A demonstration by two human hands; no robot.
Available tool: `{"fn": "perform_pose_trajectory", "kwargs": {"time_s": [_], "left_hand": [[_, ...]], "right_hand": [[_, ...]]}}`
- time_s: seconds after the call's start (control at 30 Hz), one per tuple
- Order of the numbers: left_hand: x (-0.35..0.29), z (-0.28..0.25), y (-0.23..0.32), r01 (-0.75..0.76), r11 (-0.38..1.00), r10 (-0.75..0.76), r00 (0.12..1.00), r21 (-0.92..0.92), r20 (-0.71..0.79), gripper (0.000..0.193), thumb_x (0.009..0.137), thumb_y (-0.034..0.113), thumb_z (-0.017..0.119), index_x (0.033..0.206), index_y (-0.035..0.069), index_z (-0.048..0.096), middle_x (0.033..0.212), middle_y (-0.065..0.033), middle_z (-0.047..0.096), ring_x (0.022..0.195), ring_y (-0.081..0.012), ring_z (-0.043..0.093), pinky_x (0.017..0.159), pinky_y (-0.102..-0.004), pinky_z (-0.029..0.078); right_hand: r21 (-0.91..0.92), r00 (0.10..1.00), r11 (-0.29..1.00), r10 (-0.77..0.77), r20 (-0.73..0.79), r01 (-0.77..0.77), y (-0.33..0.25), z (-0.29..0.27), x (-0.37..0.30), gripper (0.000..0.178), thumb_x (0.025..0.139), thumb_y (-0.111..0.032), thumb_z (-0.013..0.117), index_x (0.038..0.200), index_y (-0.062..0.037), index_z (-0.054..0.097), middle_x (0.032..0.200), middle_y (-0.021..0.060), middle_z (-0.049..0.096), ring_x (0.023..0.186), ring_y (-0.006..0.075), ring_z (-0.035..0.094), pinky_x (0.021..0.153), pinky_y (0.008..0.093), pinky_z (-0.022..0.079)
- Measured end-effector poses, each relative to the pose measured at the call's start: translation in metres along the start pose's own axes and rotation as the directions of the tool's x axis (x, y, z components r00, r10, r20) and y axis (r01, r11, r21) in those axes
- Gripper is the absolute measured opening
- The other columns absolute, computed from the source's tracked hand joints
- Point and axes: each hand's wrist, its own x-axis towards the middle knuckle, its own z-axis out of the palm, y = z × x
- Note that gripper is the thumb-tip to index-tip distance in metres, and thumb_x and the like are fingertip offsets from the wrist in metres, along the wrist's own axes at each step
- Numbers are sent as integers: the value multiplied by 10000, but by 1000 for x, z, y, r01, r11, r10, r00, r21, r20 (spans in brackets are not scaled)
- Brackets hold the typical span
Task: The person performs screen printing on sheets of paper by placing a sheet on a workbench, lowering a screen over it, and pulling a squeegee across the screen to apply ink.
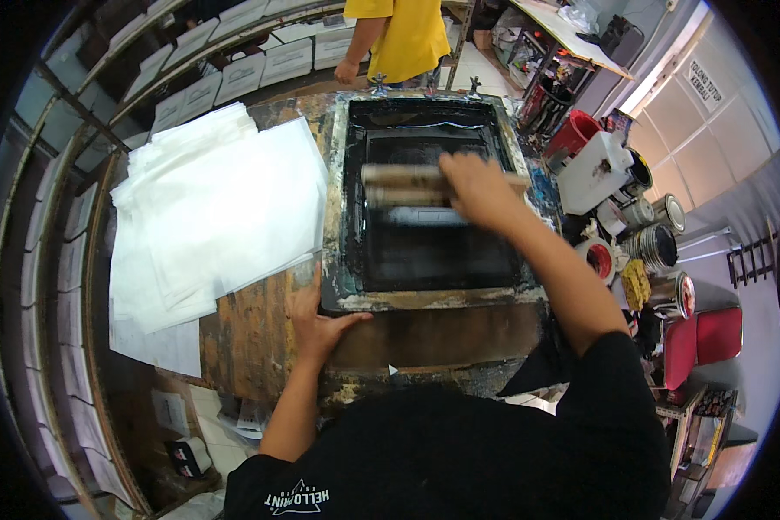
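On the left of the worktop [256, 334] lay a loose, fanned heap of white paper [225, 199], close beside the frame [425, 300]. The left hand [315, 328] was spread at the frame's near left corner, its grip slack and holding nothing I could make out; it seemed to be steadying the frame. Inside the frame, the screen [442, 260] looked black and wet, with a pale patch [425, 216] near its middle. Across its farther half lay the scraper [399, 178], a long wooden bar too blurred to show its lower edge. Toward the bar's right end, the right hand [479, 192] had it grasped from above. I took the step in hand to be a scraping stroke; the next move, I judged, called for even pressure and a still frame.
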Motion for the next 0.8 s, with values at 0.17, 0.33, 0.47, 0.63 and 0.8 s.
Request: {"fn": "perform_pose_trajectory", "kwargs": {"time_s": [0.17, 0.33, 0.47, 0.63, 0.8], "left_hand": [[9, -4, 35, 30, 895, -81, 992, -444, -96, 1166, 657, 350, 1035, 1588, -41, 451, 1309, -157, 677, 1134, -256, 655, 1002, -403, 528], [61, -29, 91, -98, 718, -121, 957, -690, -262, 1015, 861, 300, 941, 1616, -60, 365, 1392, -155, 619, 1229, -211, 620, 1030, -344, 530], [145, -19, 84, -595, 606, 167, 744, -528, -646, 1021, 933, 387, 861, 1651, -20, 258, 1171, -91, 640, 964, -167, 610, 925, -308, 508], [196, 54, 12, -117, 876, 48, 986, -468, -157, 449, 963, 250, 794, 1284, -16, 629, 1057, -113, 641, 994, -248, 595, 922, -400, 489], [273, 126, -26, -387, 902, 417, 896, 192, -155, 321, 948, 278, 790, 1227, 120, 785, 1064, -125, 647, 1054, -325, 590, 955, -485, 450]], "right_hand": [[-57, 994, 998, -24, -103, 18, -68, -36, -101, 419, 843, -185, 764, 1207, -79, 585, 1055, 92, 599, 1022, 295, 585, 839, 460, 415], [12, 928, 999, 44, -370, -42, -86, -119, -92, 479, 811, -319, 808, 1158, -69, 590, 1042, 123, 546, 1025, 314, 547, 873, 474, 388], [-74, 791, 995, 3, -611, -61, -54, -166, -29, 341, 879, -346, 740, 1033, -65, 626, 913, 118, 610, 957, 342, 618, 858, 480, 439], [-99, 754, 995, -44, -655, -27, -31, -197, 13, 359, 927, -411, 689, 974, -55, 674, 888, 155, 676, 899, 383, 663, 828, 526, 478], [36, 860, 979, 196, -471, -203, -30, -227, 29, 623, 1033, -611, 541, 807, -39, 637, 771, 125, 652, 776, 253, 644, 724, 425, 515]]}}
